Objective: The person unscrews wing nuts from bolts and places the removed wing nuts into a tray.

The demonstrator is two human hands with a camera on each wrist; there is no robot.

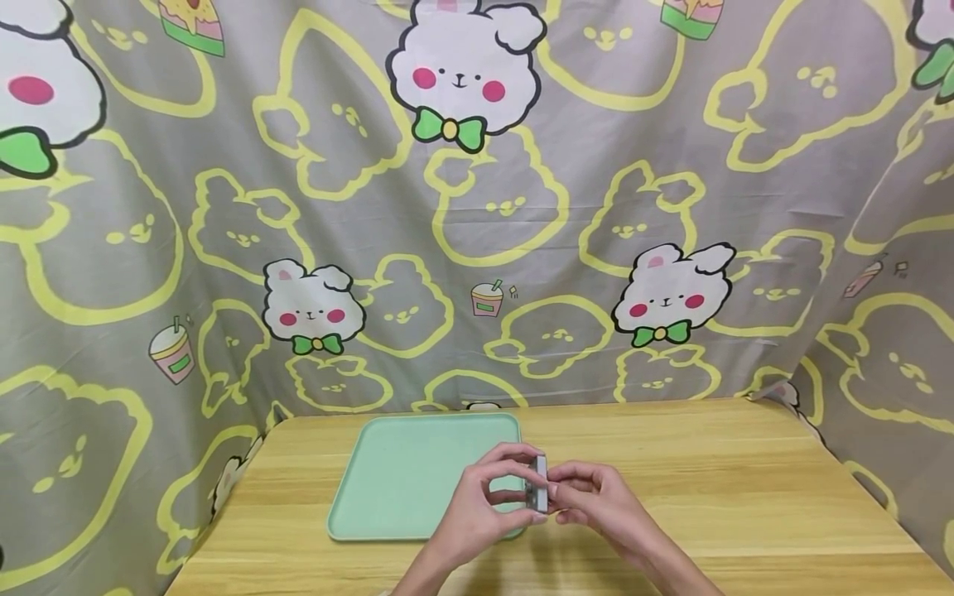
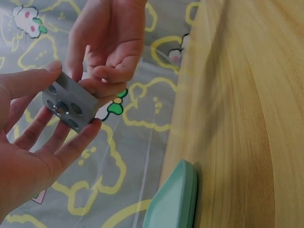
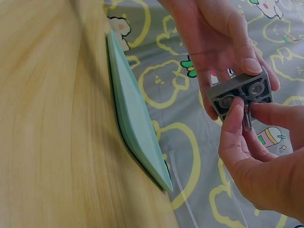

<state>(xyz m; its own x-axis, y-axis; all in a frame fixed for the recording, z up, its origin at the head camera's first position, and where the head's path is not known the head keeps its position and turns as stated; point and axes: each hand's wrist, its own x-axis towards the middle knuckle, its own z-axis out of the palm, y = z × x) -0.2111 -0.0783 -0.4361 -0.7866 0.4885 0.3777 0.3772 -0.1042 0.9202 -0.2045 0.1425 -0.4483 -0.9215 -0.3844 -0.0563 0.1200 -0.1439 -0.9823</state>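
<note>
My left hand [image 1: 488, 497] grips a small grey block [image 2: 78, 97] by its edges, thumb on one side and fingers on the other. In the left wrist view one face shows several round holes around a middle opening with shiny metal in it. The other face, in the right wrist view, has ribbed hollows and ring-shaped sockets. From its middle sticks out a threaded metal screw [image 3: 247, 119], pinched between the thumb and finger of my right hand [image 3: 261, 159]. Both hands are above the table, close together.
A pale green tray [image 1: 417, 472] lies on the wooden table [image 1: 708, 480], left of and partly behind my left hand. A grey curtain [image 1: 462, 248] with cartoon rabbits hangs behind the table and along both sides.
</note>
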